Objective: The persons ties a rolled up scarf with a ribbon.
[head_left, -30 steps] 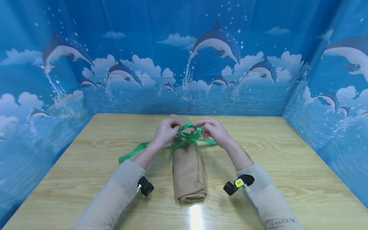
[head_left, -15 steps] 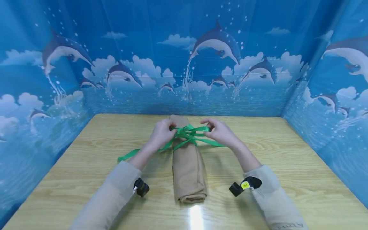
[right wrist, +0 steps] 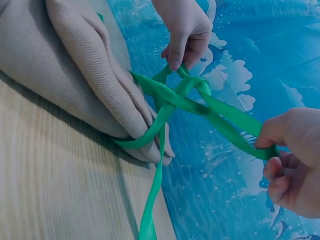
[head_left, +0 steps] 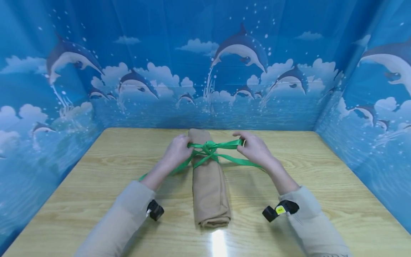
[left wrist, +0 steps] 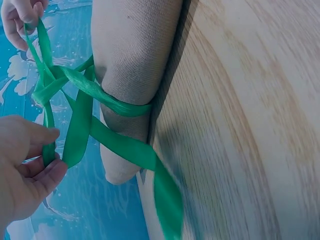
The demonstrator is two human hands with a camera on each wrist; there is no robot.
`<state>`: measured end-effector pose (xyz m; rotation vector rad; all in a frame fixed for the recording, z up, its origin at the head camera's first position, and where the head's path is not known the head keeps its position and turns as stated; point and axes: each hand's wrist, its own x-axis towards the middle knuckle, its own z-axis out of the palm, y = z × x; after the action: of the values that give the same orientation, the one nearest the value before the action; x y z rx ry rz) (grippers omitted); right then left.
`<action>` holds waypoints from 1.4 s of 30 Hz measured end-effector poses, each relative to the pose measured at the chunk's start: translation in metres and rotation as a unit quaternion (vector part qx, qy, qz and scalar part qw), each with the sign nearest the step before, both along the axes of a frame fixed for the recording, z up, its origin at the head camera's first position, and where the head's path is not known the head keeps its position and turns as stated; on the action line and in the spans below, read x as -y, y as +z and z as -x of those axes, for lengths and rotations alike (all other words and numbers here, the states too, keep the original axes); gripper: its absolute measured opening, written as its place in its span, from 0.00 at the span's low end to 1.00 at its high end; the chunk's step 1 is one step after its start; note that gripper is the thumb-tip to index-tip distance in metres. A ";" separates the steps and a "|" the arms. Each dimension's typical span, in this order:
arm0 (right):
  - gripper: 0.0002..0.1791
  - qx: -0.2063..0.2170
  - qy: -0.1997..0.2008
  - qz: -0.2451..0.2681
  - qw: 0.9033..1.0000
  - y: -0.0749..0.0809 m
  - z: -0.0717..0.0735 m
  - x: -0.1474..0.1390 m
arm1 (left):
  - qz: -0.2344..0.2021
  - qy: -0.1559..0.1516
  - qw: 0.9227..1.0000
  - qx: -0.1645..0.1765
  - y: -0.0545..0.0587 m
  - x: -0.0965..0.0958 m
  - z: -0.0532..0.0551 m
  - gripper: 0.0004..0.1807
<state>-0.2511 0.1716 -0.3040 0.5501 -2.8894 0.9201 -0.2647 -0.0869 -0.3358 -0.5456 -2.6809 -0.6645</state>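
A rolled brown cloth lies lengthwise on the table, with a green ribbon wrapped round its far part and knotted on top. The left hand pinches a ribbon loop on the left of the knot. On the right, the right hand holds the other loop between thumb and fingers, stretched out sideways. In the left wrist view the ribbon crosses over the roll and one tail hangs down to the table. The right wrist view shows the loop running from the knot to the right hand.
The wood-grain table extends on both sides of the roll. A blue curtain printed with dolphins stands behind the table's far edge and along both sides. Small black cameras sit on both sleeves, and loose ribbon tails trail left and right.
Both hands have moved apart, the right one farther, and the ribbon loops have been drawn out to the sides. The knot looks smaller and tighter; the cloth roll stays in place.
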 end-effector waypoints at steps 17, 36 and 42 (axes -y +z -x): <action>0.22 -0.089 -0.039 -0.008 0.995 0.004 -0.002 -0.020 | 0.036 0.017 0.999 -0.008 0.000 0.008 0.002 0.06; 0.21 -0.071 -0.040 -0.017 0.997 0.004 -0.004 -0.050 | 0.045 0.028 0.998 -0.024 -0.001 0.017 0.002 0.07; 0.21 -0.081 -0.045 -0.021 0.996 0.004 -0.004 -0.056 | 0.053 0.022 0.998 -0.027 -0.001 0.019 0.000 0.06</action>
<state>-0.2469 0.2279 -0.3000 0.4707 -2.7680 0.7678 -0.2651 -0.1057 -0.3366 -0.5211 -2.6808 -0.4909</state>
